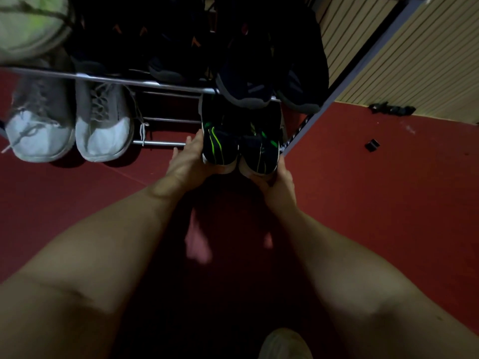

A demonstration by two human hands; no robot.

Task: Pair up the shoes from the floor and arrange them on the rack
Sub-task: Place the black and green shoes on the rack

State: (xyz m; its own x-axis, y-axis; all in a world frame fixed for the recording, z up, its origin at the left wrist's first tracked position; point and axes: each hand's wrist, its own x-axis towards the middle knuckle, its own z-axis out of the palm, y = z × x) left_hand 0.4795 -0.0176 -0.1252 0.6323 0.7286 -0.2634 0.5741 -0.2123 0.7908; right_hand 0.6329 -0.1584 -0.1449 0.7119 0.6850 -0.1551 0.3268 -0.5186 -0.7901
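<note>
Two black sneakers with green stripes sit side by side at the right end of the metal rack's lowest tier (160,143). My left hand (188,161) holds the left black-green sneaker (219,143) along its outer side and under its heel. My right hand (278,177) grips the heel of the right black-green sneaker (260,154). Both heels stick out over the front rail toward me.
A grey-white sneaker pair (70,125) fills the left of the same tier. Dark sneakers (246,73) line the tier above, with a pale green shoe (28,24) at top left. A slatted cabinet (388,47) stands right. Small black objects (372,145) lie on the red floor.
</note>
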